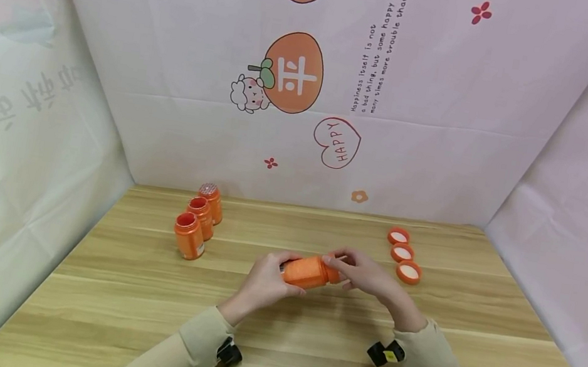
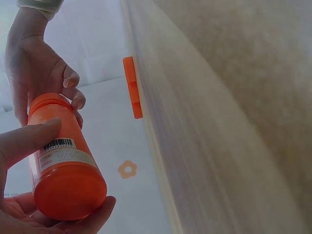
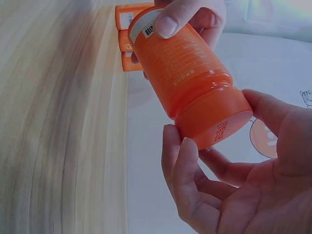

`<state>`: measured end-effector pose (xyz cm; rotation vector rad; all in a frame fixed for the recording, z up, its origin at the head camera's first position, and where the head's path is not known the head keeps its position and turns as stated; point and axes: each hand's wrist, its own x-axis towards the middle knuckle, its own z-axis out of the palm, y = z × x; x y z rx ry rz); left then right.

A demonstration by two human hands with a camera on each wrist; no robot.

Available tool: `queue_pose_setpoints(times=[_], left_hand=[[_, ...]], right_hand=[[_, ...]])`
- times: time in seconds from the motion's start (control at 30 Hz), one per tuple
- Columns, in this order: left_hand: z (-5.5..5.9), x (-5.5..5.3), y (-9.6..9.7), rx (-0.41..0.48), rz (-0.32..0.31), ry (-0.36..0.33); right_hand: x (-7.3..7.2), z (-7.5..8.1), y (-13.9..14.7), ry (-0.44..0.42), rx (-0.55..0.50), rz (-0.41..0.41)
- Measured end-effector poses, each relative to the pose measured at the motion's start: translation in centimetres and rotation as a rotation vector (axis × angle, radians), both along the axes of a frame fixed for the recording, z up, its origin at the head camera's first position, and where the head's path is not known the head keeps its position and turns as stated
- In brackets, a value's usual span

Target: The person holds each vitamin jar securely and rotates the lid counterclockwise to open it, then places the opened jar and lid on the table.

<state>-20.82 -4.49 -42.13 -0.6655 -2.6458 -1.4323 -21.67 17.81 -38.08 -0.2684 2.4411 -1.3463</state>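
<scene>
My left hand (image 1: pixel 264 282) grips an orange plastic bottle (image 1: pixel 306 272) around its body, holding it tilted over the middle of the table. In the left wrist view the bottle's base and a barcode label (image 2: pixel 59 143) face the camera, with the thumb lying along the side. An orange screw cap (image 3: pixel 213 117) sits on the bottle's neck. My right hand (image 1: pixel 368 277) pinches this cap at its rim between thumb and fingertips, its palm apart from the cap in the right wrist view.
Three orange bottles without caps stand in a row at the back left, the nearest bottle (image 1: pixel 189 236) with its mouth uncovered. Three orange caps lie at the back right, white insides up, including the front cap (image 1: pixel 409 272). White printed cloth (image 1: pixel 426 102) walls the wooden table (image 1: pixel 127 304).
</scene>
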Motion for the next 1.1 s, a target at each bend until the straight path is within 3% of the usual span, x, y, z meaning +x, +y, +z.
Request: queue_pose_setpoints(times=[0.2, 0.53, 1.1], left_hand=[[-0.04, -0.01, -0.08, 0.003, -0.004, -0.01], [-0.08, -0.11, -0.23, 0.007, -0.009, -0.017], [-0.21, -0.33, -0.3, 0.006, 0.002, -0.021]], right_hand=[[0.07, -0.01, -0.02, 0.015, -0.017, -0.009], [0.15, -0.29, 0.33, 0.093, -0.08, 0.056], [0.07, -0.46, 0.68, 0.135, -0.15, 0.093]])
